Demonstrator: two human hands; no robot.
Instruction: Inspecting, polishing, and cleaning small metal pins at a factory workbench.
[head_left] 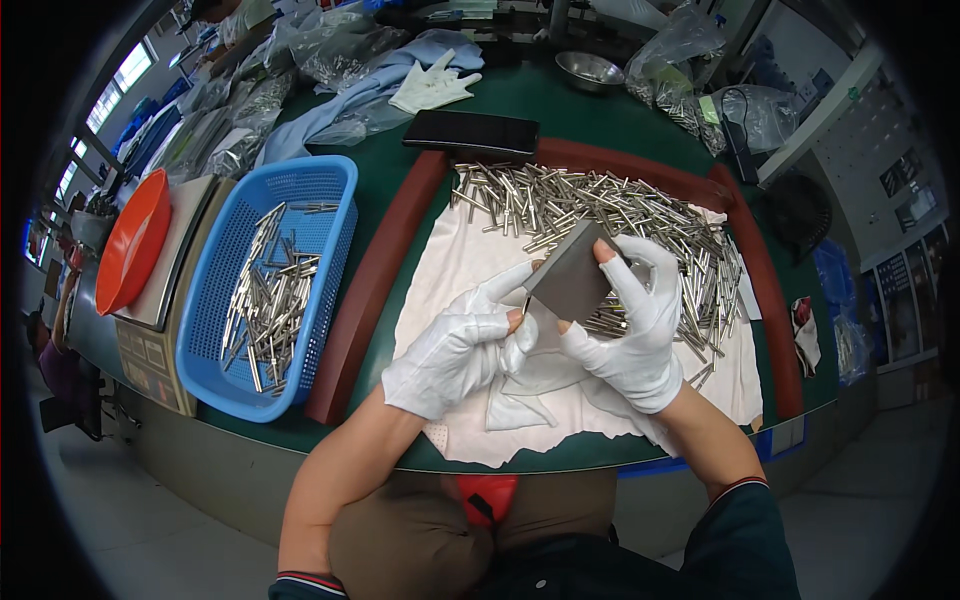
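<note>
Block [572, 285], grey, is held above the cloth [430, 290], btw both gloved hands. R hand [640, 330]: fingers grasp block, forefinger on upper R part, thumb at lower corner. L hand [450, 350]: thumb and forefinger bent at block's L corner, w/ thin rod [527, 304] btw tips; whether they grip rod, block or both can't be told.

Surroundings: brown frame [372, 290] bounds cloth at L, far side and R; its L bar stands btw cloth and basket. Phone [470, 133], black, lies at far L corner of frame. Beyond it, on green table [520, 95]: white glove [437, 83], clear bags [680, 60]. Block and R hand hide part of pin pile [600, 200], which lies loose on cloth, pins in mixed directions. White fabric [525, 400] lies beneath hands.

Containers: blue basket [345, 205], L of frame, holds pins [270, 320], mostly toward near end. Red pan [135, 245] is tilted, L of basket. Metal bowl [590, 68] stands at far side; contents unclear.

Orientation: block is tilted, broad dark face toward viewer; lighter narrow side runs lower L to upper R. Long axis can't be told, R fingers covering part.
</note>
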